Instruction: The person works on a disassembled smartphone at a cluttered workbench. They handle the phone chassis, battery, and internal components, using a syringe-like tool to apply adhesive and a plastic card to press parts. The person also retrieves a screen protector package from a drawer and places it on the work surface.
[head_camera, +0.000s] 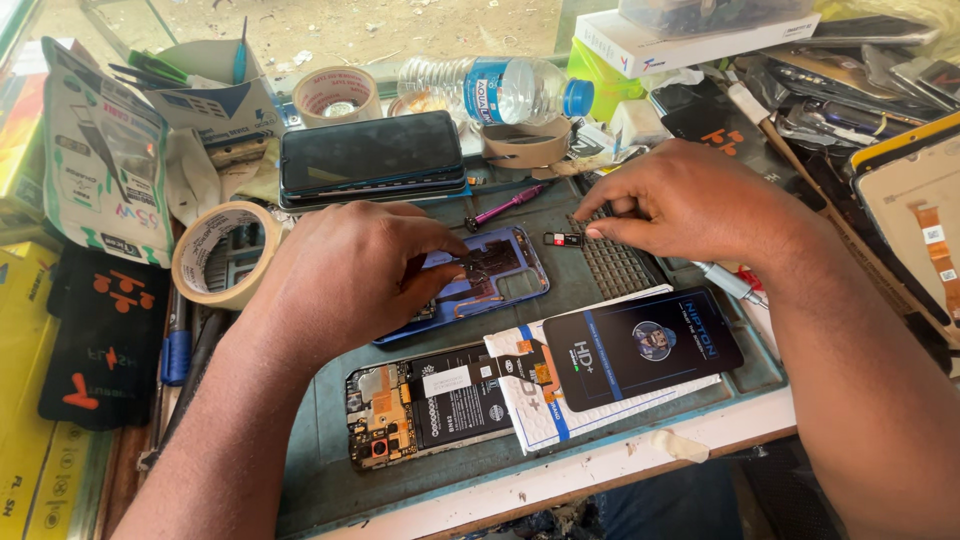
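The left hand (350, 270) pinches a small dark part against the blue phone back cover (490, 275) at frame centre, fingertips closed on it. Just right of that, the right hand (690, 205) rests fingertips down, holding nothing, beside a tiny SIM tray (563, 239). The cover's long axis runs lower left to upper right; the opened phone (425, 400) lies below.

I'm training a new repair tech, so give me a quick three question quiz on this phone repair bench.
1. True or false: the left hand rests on the blue phone back cover.
2. What lies nearest the right hand fingertips: A) small black part, B) water bottle, C) tape roll?
3. Fill in: the opened phone lies ____ the blue cover, toward the person.

Key: 1 true; 2 A; 3 below.
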